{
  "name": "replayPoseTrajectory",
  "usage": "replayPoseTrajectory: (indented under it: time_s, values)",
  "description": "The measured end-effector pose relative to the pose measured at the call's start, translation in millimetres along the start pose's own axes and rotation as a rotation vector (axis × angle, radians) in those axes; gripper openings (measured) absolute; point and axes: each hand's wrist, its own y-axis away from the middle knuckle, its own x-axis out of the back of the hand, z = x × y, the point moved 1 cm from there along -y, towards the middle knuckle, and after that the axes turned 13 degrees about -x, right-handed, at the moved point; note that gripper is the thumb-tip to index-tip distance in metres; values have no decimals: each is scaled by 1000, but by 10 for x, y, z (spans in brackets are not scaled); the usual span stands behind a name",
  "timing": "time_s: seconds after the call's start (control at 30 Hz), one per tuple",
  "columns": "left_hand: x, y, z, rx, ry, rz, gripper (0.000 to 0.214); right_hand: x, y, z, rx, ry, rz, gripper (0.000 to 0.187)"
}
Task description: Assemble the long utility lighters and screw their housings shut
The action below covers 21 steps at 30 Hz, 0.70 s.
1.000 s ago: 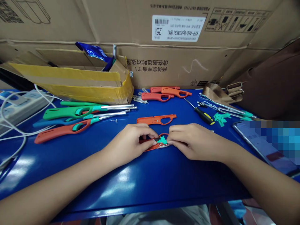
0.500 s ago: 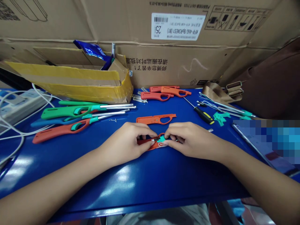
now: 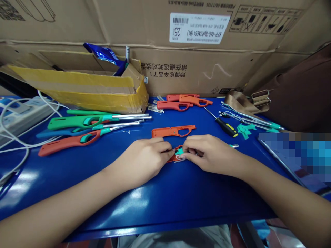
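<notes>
My left hand point(image 3: 144, 160) and my right hand point(image 3: 207, 151) meet at the middle of the blue table point(image 3: 160, 199). Both pinch an orange lighter handle shell point(image 3: 176, 156) that lies flat under them, mostly hidden by the fingers. A small teal trigger piece point(image 3: 179, 151) shows between my fingertips, with thin wire beside it. Just behind the hands lies another empty orange shell half point(image 3: 172, 131).
Finished long lighters in green, blue and orange point(image 3: 85, 132) lie at the left beside a yellow-taped cardboard box point(image 3: 77, 91). More orange shells point(image 3: 184, 102), a screwdriver point(image 3: 225, 126), teal triggers point(image 3: 244, 130) and metal tubes point(image 3: 248, 119) sit behind. A power strip with cables point(image 3: 18, 115) is far left; cardboard walls the back.
My left fingers have closed further over the shell, hiding more of it. The right hand stays pinched at the teal trigger. The view shifted slightly.
</notes>
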Motion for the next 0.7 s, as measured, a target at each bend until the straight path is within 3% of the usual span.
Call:
replayPoseTrajectory:
  time_s: [0.27,0.7]
  values:
    - [-37,12,-20,-8,-25,86,29,-3,-33,-11,-44,-46,18,16]
    - [-64,13,-44,42,-29,96,30,34,-53,1,-102,-34,55,15]
